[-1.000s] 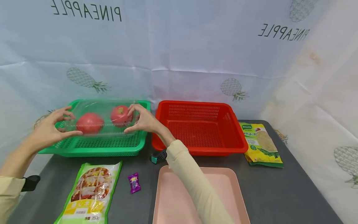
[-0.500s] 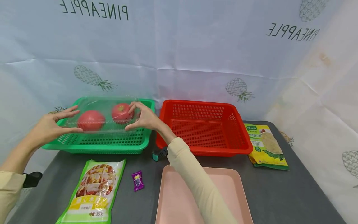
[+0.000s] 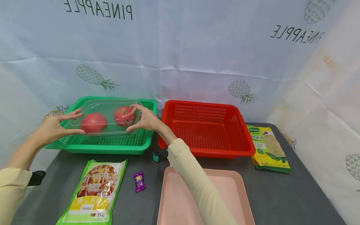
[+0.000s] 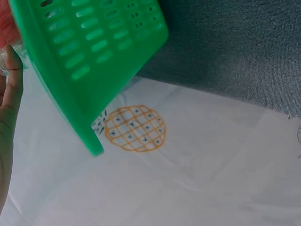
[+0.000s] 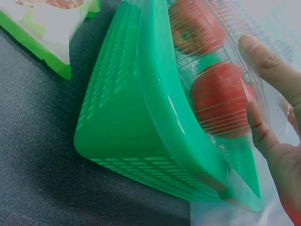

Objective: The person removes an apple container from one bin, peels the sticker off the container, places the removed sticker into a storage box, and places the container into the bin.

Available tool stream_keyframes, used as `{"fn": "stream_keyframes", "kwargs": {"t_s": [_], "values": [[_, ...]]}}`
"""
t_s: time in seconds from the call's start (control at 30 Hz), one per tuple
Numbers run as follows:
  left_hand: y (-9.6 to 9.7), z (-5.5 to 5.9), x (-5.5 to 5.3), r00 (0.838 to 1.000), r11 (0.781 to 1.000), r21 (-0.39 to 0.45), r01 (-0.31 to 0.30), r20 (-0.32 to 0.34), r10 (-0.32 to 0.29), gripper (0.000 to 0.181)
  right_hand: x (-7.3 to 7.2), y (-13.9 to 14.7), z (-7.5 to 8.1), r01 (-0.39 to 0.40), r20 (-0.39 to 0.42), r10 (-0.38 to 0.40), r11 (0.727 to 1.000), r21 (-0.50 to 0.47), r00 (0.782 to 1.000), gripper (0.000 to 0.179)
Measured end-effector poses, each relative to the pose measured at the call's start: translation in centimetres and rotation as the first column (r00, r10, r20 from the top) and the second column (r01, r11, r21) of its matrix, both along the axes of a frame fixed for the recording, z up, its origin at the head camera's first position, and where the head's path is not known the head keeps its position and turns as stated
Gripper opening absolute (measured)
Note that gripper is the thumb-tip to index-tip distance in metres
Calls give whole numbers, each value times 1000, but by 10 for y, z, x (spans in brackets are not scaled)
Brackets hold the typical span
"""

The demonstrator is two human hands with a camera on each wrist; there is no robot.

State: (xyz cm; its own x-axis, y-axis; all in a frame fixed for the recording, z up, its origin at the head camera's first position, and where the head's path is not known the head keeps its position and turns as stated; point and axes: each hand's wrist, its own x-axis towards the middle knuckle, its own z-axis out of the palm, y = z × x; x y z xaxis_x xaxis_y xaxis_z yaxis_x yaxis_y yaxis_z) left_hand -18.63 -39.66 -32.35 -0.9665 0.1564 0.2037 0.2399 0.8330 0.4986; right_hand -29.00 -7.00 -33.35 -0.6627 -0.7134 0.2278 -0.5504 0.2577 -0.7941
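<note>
A clear plastic box (image 3: 109,103) lies in or close over the green basket (image 3: 112,148), overlapping its back part. Two round red fruits (image 3: 94,122) show through its wall, side by side. My left hand (image 3: 53,128) grips the box's left end, fingers on the far side and thumb on the near side. At the opposite end, my right hand (image 3: 147,119) holds the box the same way. The right wrist view catches thumb and finger at the ribbed clear wall beside a red fruit (image 5: 221,101). Only a sliver of the left hand (image 4: 10,103) enters the left wrist view.
Right of the green basket stands a red basket (image 3: 202,137). A pink tray (image 3: 175,197) lies beneath my right forearm. A green-and-white food pouch (image 3: 95,187), a small purple packet (image 3: 139,182) and a yellow Knorr bag (image 3: 268,148) lie on the dark tabletop (image 3: 270,197).
Both hands keep hold of the box, which rose slightly and then sank a little within the green basket's outline. The head view has shifted, so the scene sits further right.
</note>
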Motion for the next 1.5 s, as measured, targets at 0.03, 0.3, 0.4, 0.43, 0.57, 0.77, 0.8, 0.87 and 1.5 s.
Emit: {"fn": "stream_keyframes", "kwargs": {"t_s": [0.03, 0.3, 0.4, 0.43, 0.57, 0.77, 0.8, 0.87, 1.5], "values": [[0, -1, -1, 1000, 1000, 4, 5, -5, -5, 70, 0, 0, 0, 0, -1, 0, 1000, 9, 1000, 45], [-4, -4, -3, 1000, 1000, -2, 21, -9, -21, 67, -1, -3, -1, 17, -38, -13, 996, 90, 999, 45], [-5, -5, -2, 1000, 1000, -27, 8, 7, -8, 68, -1, -5, -1, 7, -51, -1, 993, 122, 999, 45], [-5, -5, -2, 1000, 999, -35, 8, 10, -7, 68, -1, -5, 0, 0, -54, 7, 991, 131, 999, 45], [-6, -6, -2, 1000, 999, -35, 18, 21, -17, 66, -1, -8, 2, -22, -65, 33, 986, 164, 997, 45], [-5, -6, -7, 998, 995, -77, 65, 19, -64, 65, -1, -11, 5, -2, -74, 21, 971, 240, 997, 42], [-5, -5, -7, 998, 994, -83, 64, 27, -62, 65, 0, -12, 6, 2, -74, 17, 966, 258, 997, 42], [-4, -5, -8, 997, 994, -92, 64, 46, -60, 68, 1, -13, 8, 8, -73, 14, 956, 294, 997, 42], [-3, -19, -14, 994, 982, -157, 104, 55, -96, 70, 12, -24, 3, 47, 2, -51, 937, 345, 999, 43]]}}
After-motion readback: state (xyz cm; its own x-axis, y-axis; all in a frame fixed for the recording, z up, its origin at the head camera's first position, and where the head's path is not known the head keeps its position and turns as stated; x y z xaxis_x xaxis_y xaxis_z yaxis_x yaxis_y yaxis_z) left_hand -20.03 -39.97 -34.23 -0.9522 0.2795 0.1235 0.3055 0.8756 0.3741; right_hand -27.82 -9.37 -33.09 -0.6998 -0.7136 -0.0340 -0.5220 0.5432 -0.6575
